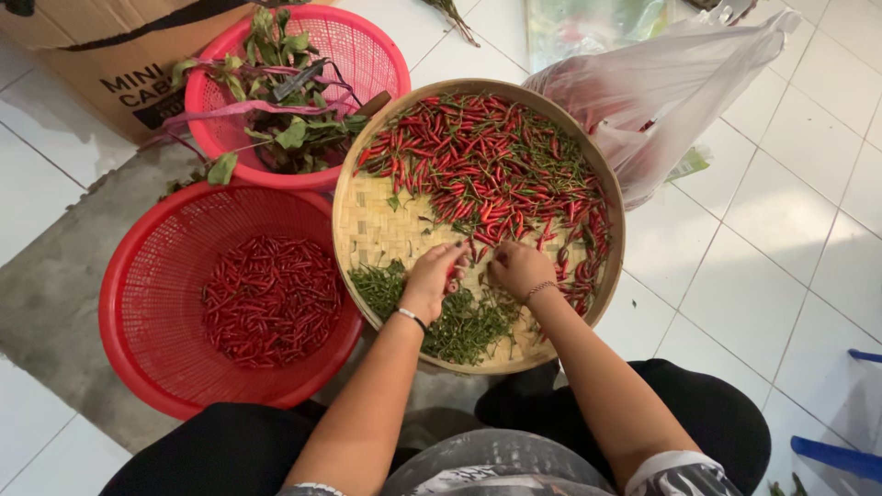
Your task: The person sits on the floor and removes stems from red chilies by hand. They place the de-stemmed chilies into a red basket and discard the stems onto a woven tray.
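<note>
Left hand [432,278] and right hand [519,268] pinching one chilli [462,266] over the tray [367,241]. Stemmed chillies [271,298] in the red basket [138,285], stems [459,321] heaped near; most chillies [487,170] still untrimmed, roughly a third done.

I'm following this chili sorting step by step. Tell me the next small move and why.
Probably pull the stem off the chili pinched between the left hand and right hand: plucked green stems are piled just below them on the woven tray, and stemless chilies fill the red basket.
</note>
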